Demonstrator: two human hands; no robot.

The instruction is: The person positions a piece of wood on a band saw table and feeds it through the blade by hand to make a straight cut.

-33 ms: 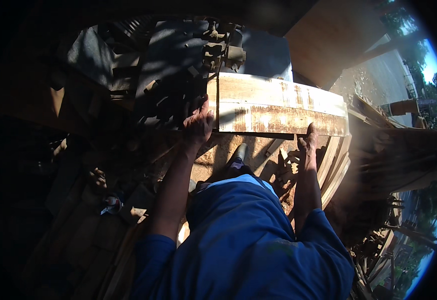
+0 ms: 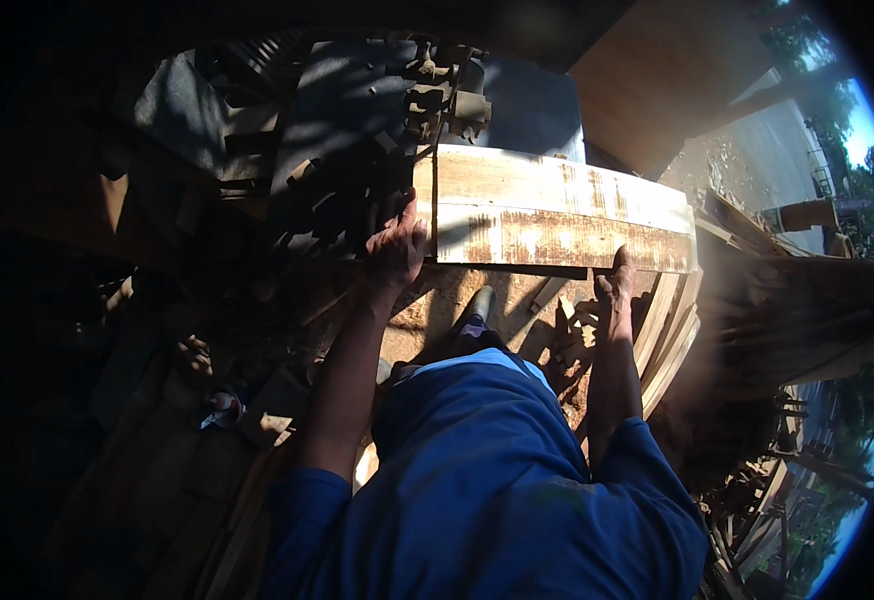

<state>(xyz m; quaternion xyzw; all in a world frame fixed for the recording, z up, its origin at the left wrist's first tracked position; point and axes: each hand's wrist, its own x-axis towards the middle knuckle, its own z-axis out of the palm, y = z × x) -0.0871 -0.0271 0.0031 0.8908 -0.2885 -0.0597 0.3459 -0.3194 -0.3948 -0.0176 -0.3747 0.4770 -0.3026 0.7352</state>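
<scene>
A wide, weathered wooden plank (image 2: 557, 215) lies flat across a dark machine table (image 2: 357, 130), partly in bright sun. My left hand (image 2: 397, 245) grips the plank's left end, fingers over the top at the edge of the shadow. At the plank's near edge toward its right end, my right hand (image 2: 617, 285) holds it from below, thumb up against the side. Both arms reach forward out of blue sleeves.
Metal fittings (image 2: 447, 100) stand on the machine just behind the plank's left end. A stack of planks (image 2: 672, 345) lies at the right, below the board. My boot (image 2: 477, 305) stands on sawdust-covered ground amid wood offcuts (image 2: 567, 335). The left side is in deep shadow.
</scene>
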